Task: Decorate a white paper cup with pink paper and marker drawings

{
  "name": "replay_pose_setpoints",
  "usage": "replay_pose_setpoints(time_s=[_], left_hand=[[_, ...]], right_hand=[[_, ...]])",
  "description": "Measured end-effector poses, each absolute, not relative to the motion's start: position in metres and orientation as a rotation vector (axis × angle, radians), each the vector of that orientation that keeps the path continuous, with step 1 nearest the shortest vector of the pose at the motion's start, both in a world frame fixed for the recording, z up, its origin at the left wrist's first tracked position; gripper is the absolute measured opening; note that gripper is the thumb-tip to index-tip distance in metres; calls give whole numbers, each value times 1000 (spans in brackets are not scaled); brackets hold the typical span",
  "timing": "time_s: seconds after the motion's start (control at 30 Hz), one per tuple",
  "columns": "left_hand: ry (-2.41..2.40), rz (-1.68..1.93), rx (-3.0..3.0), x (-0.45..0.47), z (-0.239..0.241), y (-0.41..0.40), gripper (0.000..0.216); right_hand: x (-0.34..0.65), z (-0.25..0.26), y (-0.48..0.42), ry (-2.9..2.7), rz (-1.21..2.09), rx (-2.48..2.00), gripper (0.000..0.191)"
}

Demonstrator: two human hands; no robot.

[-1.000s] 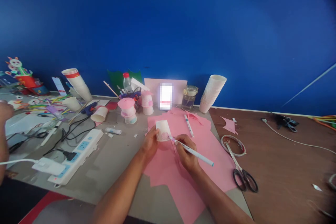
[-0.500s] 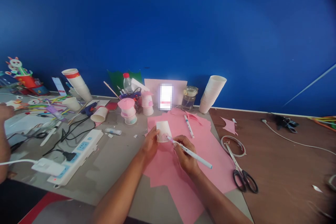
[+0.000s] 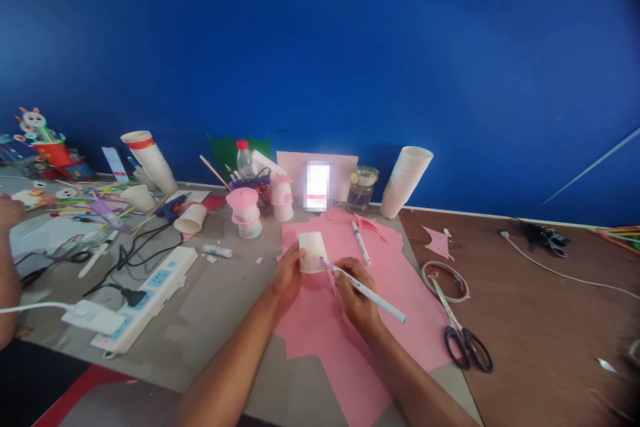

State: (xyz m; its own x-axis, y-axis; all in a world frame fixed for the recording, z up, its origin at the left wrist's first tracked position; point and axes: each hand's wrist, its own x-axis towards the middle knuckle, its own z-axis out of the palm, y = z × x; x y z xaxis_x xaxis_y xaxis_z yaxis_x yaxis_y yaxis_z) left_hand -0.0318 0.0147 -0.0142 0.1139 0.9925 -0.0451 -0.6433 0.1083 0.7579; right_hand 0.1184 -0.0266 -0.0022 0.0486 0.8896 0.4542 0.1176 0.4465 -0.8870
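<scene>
My left hand [image 3: 289, 272] grips a white paper cup [image 3: 311, 244] by its left side, above a large pink paper sheet [image 3: 400, 307]. A patch of pink drawn pattern shows on the lower part of the cup. Pinched in my right hand [image 3: 356, 293] is a white marker pen [image 3: 375, 297], its tip at the cup's right side, touching or very close to the pattern. Another marker pen [image 3: 361, 243] lies on the pink paper beyond my right hand. Two small cup towers with pink tops, the nearer tower [image 3: 244, 213] and the farther tower [image 3: 283, 199], stand behind to the left.
Scissors [image 3: 463, 333] lean over a tape roll [image 3: 446, 280] on the right. Behind stand a stack of cups [image 3: 406, 181], a glass jar [image 3: 363, 190] and a blurred bright screen [image 3: 318, 185]. A power strip [image 3: 150, 300] with cables lies left, near another person's arm [image 3: 7, 267].
The pen tip has shifted slightly right along the cup, and the pink pattern looks a little wider. My left hand keeps its hold; the whole view has shifted slightly.
</scene>
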Motion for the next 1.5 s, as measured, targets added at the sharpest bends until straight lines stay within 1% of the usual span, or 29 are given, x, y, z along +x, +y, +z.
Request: replay_pose_setpoints(time_s=[0.13, 0.3, 0.47, 0.63, 0.77, 0.97, 1.13, 1.33, 1.5], left_hand=[[632, 1346, 656, -32, -16, 15, 13], [647, 1338, 656, -32, -18, 17, 15], [649, 1323, 656, -33, -18, 17, 14], [665, 1347, 641, -32, -14, 15, 14], [657, 1336, 661, -31, -13, 14, 12], [664, 1333, 648, -32, -16, 15, 18], [639, 1323, 652, -33, -16, 15, 16], [661, 1334, 647, -33, -18, 16, 16], [650, 1322, 663, -34, -21, 17, 17]], right_hand=[[117, -3, -28, -1492, 789, -922, 11], [116, -6, -27, -1432, 775, -951, 10], [115, -4, -29, -1535, 753, -925, 10], [115, -5, -28, -1462, 764, -947, 11], [116, -5, -28, -1544, 731, -929, 10], [117, -5, -27, -1406, 724, -984, 11], [117, -5, -29, -1532, 706, -949, 11], [119, -5, -27, -1410, 689, -987, 11], [118, -9, -28, -1523, 726, -940, 11]])
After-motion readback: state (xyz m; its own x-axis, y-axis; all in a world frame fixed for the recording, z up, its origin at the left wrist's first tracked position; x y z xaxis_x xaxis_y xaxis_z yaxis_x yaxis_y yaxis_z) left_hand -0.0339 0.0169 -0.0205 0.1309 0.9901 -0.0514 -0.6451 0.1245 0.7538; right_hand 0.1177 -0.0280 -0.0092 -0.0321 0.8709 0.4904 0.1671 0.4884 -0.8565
